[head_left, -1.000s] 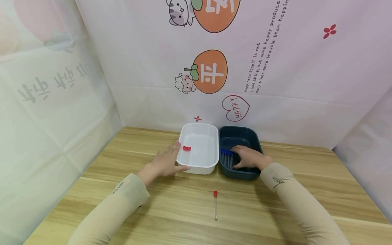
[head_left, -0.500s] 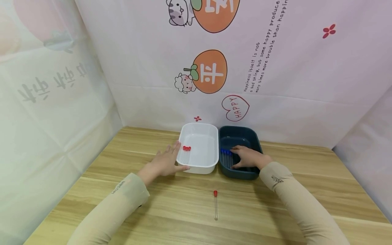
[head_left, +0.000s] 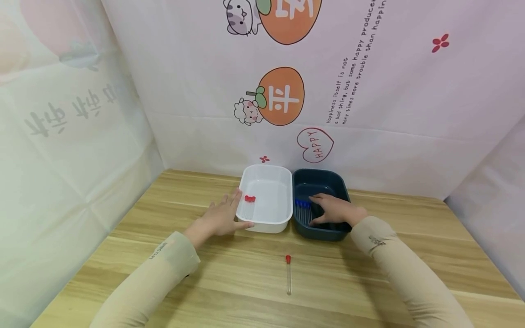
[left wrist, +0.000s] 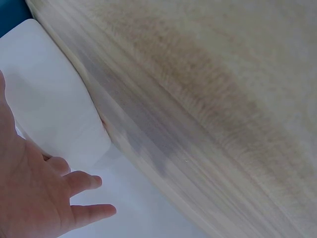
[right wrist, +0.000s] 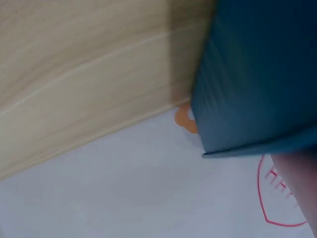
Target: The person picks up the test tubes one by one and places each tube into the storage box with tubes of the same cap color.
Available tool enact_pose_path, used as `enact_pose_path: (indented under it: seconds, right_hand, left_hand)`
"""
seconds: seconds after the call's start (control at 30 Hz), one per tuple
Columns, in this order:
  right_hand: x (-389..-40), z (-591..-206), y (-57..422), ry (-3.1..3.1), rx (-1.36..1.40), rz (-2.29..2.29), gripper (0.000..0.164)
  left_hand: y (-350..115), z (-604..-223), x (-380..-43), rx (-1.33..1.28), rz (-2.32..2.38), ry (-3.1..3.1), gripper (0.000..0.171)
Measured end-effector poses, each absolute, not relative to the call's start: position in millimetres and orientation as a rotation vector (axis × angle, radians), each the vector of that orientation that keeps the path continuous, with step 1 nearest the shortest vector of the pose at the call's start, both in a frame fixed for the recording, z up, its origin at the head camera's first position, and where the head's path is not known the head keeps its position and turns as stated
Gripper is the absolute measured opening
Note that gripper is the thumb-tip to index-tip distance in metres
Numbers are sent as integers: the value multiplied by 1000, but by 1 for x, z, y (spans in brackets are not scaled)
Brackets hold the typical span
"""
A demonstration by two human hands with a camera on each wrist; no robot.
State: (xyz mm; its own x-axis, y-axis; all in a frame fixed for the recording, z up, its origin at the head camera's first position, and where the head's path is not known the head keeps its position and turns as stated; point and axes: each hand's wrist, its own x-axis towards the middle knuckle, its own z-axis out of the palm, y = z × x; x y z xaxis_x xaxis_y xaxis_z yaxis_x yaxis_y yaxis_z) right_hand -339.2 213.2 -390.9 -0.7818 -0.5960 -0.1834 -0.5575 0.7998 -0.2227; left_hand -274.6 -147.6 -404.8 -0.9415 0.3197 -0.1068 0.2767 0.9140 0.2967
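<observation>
My left hand (head_left: 222,217) is spread against the left side of the white bin (head_left: 274,222), thumb at its front wall and fingertips along its left rim. Inside that bin lie 3 red-capped test tubes (head_left: 249,206). My right hand (head_left: 335,211) reaches into the dark blue bin (head_left: 321,233), with thumb and forefinger apart at the two ends of a row of blue-capped test tubes (head_left: 304,212). Its other fingers are hidden. Another red-capped test tube (head_left: 289,275) lies alone on the table. In the left wrist view the left hand (left wrist: 34,193) shows spread fingers beside the white bin (left wrist: 49,94).
The two bins stand side by side at the back of the wooden table (head_left: 229,282), close to a printed white cloth (head_left: 197,91). More cloth hangs at the left and right sides. In the right wrist view the dark blue bin's outer wall (right wrist: 252,89) fills the upper right.
The right hand has barely shifted within the dark blue bin, its forearm slightly to the right. The left hand, both bins and the lone test tube stay in place.
</observation>
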Motion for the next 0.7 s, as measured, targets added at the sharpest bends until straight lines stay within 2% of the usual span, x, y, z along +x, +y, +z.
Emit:
enact_pose_path:
  seconds: [0.23, 0.7]
  right_hand:
    - [-332, -374, 209, 2753, -926, -300, 83]
    - [-302, -347, 197, 2928, -1106, -553, 56]
  left_hand:
    - [-148, -402, -273, 456, 422, 2921, 116]
    - [-147, -402, -272, 455, 427, 2915, 115]
